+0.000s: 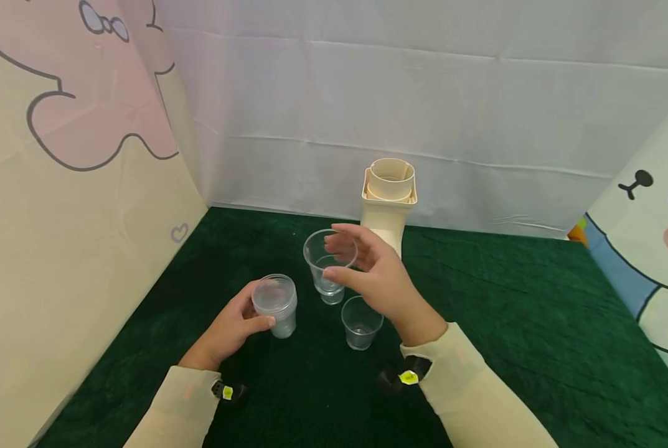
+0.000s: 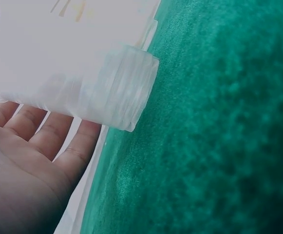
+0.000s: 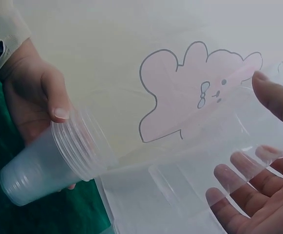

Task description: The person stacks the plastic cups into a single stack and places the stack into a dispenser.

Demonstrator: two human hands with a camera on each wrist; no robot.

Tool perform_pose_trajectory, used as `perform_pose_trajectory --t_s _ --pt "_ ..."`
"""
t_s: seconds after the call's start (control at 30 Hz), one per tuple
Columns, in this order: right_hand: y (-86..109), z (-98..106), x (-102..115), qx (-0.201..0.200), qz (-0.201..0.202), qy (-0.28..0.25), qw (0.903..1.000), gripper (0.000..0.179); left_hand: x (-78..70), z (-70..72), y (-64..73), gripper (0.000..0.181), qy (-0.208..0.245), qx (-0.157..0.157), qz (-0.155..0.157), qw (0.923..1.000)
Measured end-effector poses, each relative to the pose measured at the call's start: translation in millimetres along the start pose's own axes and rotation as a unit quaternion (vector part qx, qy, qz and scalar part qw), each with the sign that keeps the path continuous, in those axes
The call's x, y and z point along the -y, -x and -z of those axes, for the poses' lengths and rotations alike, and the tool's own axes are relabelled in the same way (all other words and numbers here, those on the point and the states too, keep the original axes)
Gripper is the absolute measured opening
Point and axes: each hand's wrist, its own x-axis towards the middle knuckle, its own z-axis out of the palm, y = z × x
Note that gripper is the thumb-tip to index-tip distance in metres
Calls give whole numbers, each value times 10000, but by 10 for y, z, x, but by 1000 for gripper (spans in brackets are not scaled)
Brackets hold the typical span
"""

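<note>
My left hand (image 1: 230, 330) grips a stack of nested clear plastic cups (image 1: 277, 305). The thumb lies along the near side, and the stack's base (image 2: 131, 87) shows in the left wrist view. The right hand (image 1: 375, 274) is spread around the upper part of a clear plastic cup (image 1: 317, 264), its thumb in front and the other fingers behind. In the right wrist view the fingers (image 3: 248, 185) look loose, and firm contact is hard to make out. Another clear cup (image 1: 362, 330) stands upright on the cloth, below the right hand.
A cream plastic pipe fitting (image 1: 388, 211) stands at the back, behind the right hand. Dark green cloth (image 1: 496, 311) covers the table. A pale curtain (image 1: 339, 93) hangs behind, with cartoon-printed panels (image 1: 98, 218) at the sides.
</note>
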Motion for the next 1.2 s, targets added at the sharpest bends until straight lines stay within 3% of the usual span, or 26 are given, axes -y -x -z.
perform_pose_trajectory --t_s 0.47,0.77,1.2 --pt "-136 -293 -52 206 -129 -157 9996 61 -5 -8 -4 61 -85 -50 22 9999" --pt "-168 -383 -48 253 -93 -163 9995 62 19 -4 -6 61 -4 22 -56 10000" --pt "-298 -515 -4 280 -212 -3 9994 62 6 4 6 62 81 33 111 9999"
